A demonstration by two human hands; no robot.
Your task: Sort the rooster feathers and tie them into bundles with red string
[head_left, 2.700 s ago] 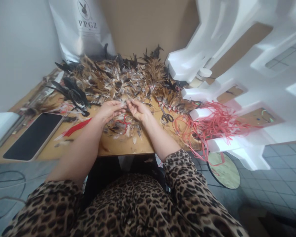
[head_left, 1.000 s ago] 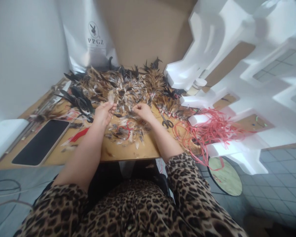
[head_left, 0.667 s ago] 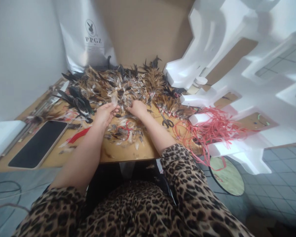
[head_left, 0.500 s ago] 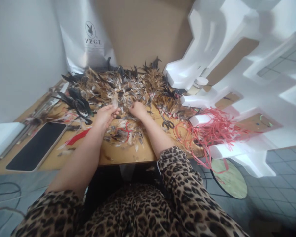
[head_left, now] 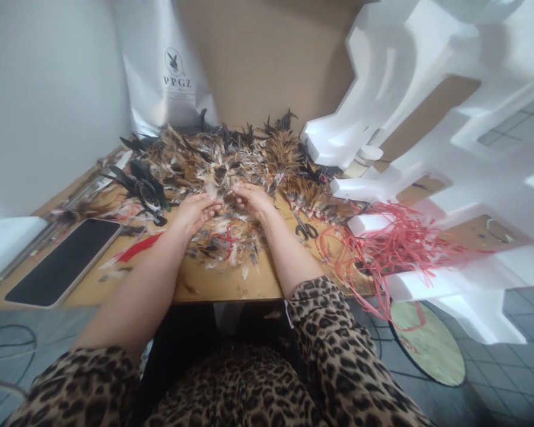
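Note:
My left hand point(head_left: 198, 212) is closed in a pinch on a pale feather point(head_left: 212, 188), which sticks up from between thumb and fingers. Close beside it, my right hand point(head_left: 253, 200) has thumb and forefinger pressed together; anything small between them is too blurred to name. Beyond both hands spreads a heap of brown, white and black feathers point(head_left: 196, 154). Nearer to me, loose feathers point(head_left: 245, 252) lie scattered with a thin red strip point(head_left: 229, 237) curled among them. Black-handled scissors point(head_left: 306, 230) lie to the right of my right forearm.
A phone point(head_left: 64, 261) lies on the left of the wooden table point(head_left: 231, 284). Dark feathers point(head_left: 142, 187) lie bundled behind my left hand. Red ribbons point(head_left: 396, 237) tangle over white foam pieces point(head_left: 418, 281) on the right. A white-lidded jar point(head_left: 362, 160) and a silvery bag point(head_left: 169, 95) stand behind.
My right hand has turned, its fingers now reaching toward the left hand instead of curled down at the feathers. The left hand keeps the pale feather. The view has shifted slightly.

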